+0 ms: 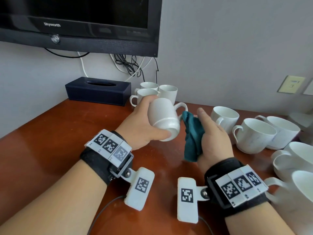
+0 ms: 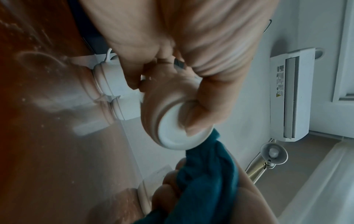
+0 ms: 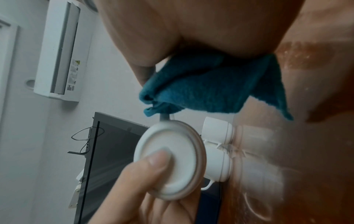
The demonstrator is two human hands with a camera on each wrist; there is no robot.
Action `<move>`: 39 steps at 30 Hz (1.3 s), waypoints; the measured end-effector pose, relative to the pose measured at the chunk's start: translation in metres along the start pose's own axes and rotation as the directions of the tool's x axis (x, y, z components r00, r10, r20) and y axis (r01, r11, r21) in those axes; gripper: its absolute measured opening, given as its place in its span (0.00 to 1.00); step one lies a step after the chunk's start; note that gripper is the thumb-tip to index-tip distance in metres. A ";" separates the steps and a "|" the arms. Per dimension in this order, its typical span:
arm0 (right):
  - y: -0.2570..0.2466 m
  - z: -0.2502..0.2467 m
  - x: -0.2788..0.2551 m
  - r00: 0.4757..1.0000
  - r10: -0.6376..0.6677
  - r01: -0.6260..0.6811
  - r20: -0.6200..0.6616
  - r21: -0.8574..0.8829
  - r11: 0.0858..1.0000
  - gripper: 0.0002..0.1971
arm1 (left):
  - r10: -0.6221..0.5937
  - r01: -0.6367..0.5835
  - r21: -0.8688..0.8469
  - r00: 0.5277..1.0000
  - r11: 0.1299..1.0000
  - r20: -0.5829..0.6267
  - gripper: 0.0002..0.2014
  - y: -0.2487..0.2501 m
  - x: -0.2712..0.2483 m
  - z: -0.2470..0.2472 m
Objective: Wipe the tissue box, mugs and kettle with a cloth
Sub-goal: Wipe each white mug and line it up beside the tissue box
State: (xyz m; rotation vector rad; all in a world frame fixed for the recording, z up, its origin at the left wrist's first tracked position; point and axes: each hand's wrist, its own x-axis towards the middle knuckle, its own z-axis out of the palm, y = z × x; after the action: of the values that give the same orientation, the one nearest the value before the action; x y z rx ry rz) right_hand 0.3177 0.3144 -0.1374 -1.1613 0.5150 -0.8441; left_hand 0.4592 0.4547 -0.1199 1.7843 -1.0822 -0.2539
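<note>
My left hand [image 1: 144, 123] grips a white mug [image 1: 163, 118] tipped on its side above the table, base toward me, thumb on the base [image 3: 172, 160]. The mug's base [image 2: 184, 133] shows clearly in the left wrist view. My right hand [image 1: 213, 133] holds a teal cloth [image 1: 193, 134] just right of the mug, touching it near the handle [image 1: 182, 106]. The cloth [image 3: 214, 91] hangs from my right palm; cloth [image 2: 206, 178] below the mug. A dark blue tissue box [image 1: 98, 90] sits at the back left. No kettle is in view.
Three white mugs [image 1: 152, 92] stand beside the tissue box against the wall. Several more white mugs [image 1: 254, 134] crowd the right side of the brown wooden table [image 1: 59, 141]. A television [image 1: 79, 22] hangs above, with cables [image 1: 130, 65] dangling behind.
</note>
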 end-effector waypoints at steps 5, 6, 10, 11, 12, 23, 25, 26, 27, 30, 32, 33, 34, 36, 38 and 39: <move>-0.006 0.003 -0.006 0.990 -0.021 0.020 0.136 0.013 1.000 0.15 | 0.085 -0.099 0.100 0.988 0.990 0.132 0.53 0.002 -0.003 -0.004; -0.007 0.003 -0.007 0.988 -0.026 0.023 0.155 0.021 1.000 0.13 | 0.090 -0.108 0.123 0.985 0.987 0.145 0.54 0.002 -0.003 -0.004; -0.009 0.005 -0.012 0.977 -0.069 0.070 0.204 0.001 0.998 0.08 | 0.082 -0.095 0.086 0.986 0.992 0.144 0.55 0.002 -0.002 -0.002; -0.009 0.005 -0.013 0.971 -0.079 0.078 0.225 0.012 0.997 0.07 | 0.075 -0.079 0.019 0.986 0.997 0.146 0.55 0.002 -0.001 -0.001; -0.010 0.006 -0.014 0.964 -0.084 0.079 0.252 0.026 0.996 0.06 | 0.063 -0.056 -0.050 0.986 0.997 0.152 0.56 0.001 0.000 0.000; 0.001 -0.001 -0.009 0.835 -0.199 0.391 0.512 -0.300 0.870 0.09 | -0.217 0.323 -0.571 0.944 0.754 0.247 0.37 0.010 -0.003 0.019; 0.000 -0.001 -0.009 0.830 -0.167 0.376 0.533 -0.312 0.873 0.11 | -0.238 0.322 -0.552 0.946 0.769 0.221 0.36 0.008 -0.004 0.022; -0.002 -0.001 -0.010 0.829 -0.158 0.362 0.536 -0.301 0.882 0.10 | -0.246 0.322 -0.552 0.946 0.769 0.209 0.35 0.007 -0.004 0.023; -0.004 -0.001 -0.011 0.827 -0.147 0.349 0.543 -0.290 0.891 0.09 | -0.251 0.321 -0.552 0.947 0.769 0.200 0.33 0.006 -0.004 0.023; -0.003 0.001 -0.010 0.845 -0.137 0.311 0.517 -0.266 0.913 0.05 | -0.243 0.313 -0.572 0.950 0.758 0.197 0.25 0.006 -0.004 0.022; -0.002 0.000 -0.007 0.892 -0.160 0.281 0.424 -0.243 0.928 0.03 | -0.236 0.310 -0.592 0.951 0.744 0.201 0.25 0.005 -0.003 0.022; -0.002 -0.001 -0.005 0.915 -0.173 0.269 0.363 -0.232 0.935 0.03 | -0.236 0.309 -0.598 0.951 0.740 0.200 0.27 0.003 -0.002 0.022; -0.003 -0.002 -0.004 0.937 -0.179 0.250 0.300 -0.219 0.943 0.03 | -0.237 0.308 -0.600 0.951 0.738 0.198 0.28 0.003 -0.002 0.021; -0.004 -0.003 -0.002 0.970 -0.155 0.189 0.188 -0.177 0.966 0.04 | -0.235 0.304 -0.600 0.953 0.740 0.193 0.31 0.002 0.000 0.020; -0.004 -0.003 -0.002 0.988 -0.084 0.102 0.133 -0.137 0.985 0.09 | -0.222 0.295 -0.609 0.955 0.736 0.195 0.34 0.001 0.001 0.019; -0.004 -0.003 -0.002 0.990 -0.050 0.067 0.130 -0.132 0.989 0.12 | -0.210 0.289 -0.615 0.957 0.734 0.198 0.36 0.002 0.001 0.019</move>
State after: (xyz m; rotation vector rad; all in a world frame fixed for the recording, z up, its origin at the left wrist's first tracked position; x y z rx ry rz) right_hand 0.3133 0.3136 -0.1349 -1.3523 0.4408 -0.7889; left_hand 0.4476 0.4419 -0.1275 1.2837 -0.6968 -0.8070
